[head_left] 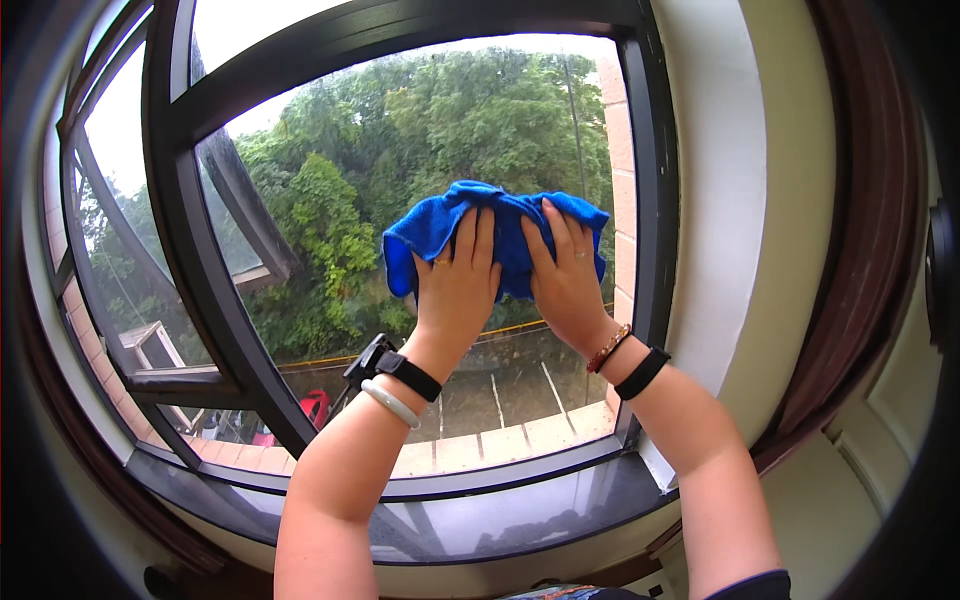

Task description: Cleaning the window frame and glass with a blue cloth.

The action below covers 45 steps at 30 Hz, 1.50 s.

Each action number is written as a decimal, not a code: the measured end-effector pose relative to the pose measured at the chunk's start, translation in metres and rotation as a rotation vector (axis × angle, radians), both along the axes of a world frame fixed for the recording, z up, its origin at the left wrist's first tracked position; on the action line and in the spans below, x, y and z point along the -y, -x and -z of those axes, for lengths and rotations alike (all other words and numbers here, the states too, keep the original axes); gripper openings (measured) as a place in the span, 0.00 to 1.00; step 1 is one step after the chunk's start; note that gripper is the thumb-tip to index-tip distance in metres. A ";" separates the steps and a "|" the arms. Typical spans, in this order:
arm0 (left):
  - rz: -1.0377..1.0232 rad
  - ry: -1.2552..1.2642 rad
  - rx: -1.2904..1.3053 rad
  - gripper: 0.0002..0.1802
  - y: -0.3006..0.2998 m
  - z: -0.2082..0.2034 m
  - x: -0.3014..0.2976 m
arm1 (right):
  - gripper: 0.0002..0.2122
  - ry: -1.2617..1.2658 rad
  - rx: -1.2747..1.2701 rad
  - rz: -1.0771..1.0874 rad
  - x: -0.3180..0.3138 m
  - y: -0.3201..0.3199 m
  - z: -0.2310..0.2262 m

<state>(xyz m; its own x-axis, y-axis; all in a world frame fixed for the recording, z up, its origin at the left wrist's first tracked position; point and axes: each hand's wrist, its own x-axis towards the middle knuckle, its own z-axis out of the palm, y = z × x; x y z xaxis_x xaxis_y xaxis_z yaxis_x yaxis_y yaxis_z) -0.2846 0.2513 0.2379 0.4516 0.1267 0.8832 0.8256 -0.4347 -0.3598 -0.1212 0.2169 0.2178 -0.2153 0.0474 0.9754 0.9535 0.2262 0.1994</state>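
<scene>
A bunched blue cloth (512, 235) lies against the large window pane (330, 200), spread beneath both of my hands. My left hand (455, 285) presses on its left half, fingers stretched upward over the fabric. On its right half rests my right hand (567, 275), its fingers also extended and pointing up. The cloth's edges stick out above and to both sides of my fingers. Both arms reach up from below, with bands at the wrists. What lies under the palms is hidden.
A dark frame (655, 200) borders the pane. At the left a casement window (130, 220) stands swung outward. Below runs a glossy dark sill (470, 525). A dark red curtain (865, 180) hangs at the right. Trees, a parking area and a red car (314, 408) show outside.
</scene>
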 end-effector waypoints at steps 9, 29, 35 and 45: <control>0.093 -0.098 0.015 0.39 -0.013 -0.061 0.009 | 0.28 -0.075 -0.074 -0.048 0.008 -0.024 -0.077; 0.163 -0.171 0.133 0.33 -0.080 -0.126 -0.003 | 0.27 -0.220 -0.221 0.020 -0.012 -0.053 -0.149; 0.222 -0.069 0.099 0.35 -0.085 -0.083 0.002 | 0.27 -0.171 -0.254 0.028 -0.008 -0.053 -0.102; 0.225 0.098 -0.004 0.39 -0.080 -0.001 0.015 | 0.28 -0.051 -0.393 -0.015 0.003 -0.043 -0.004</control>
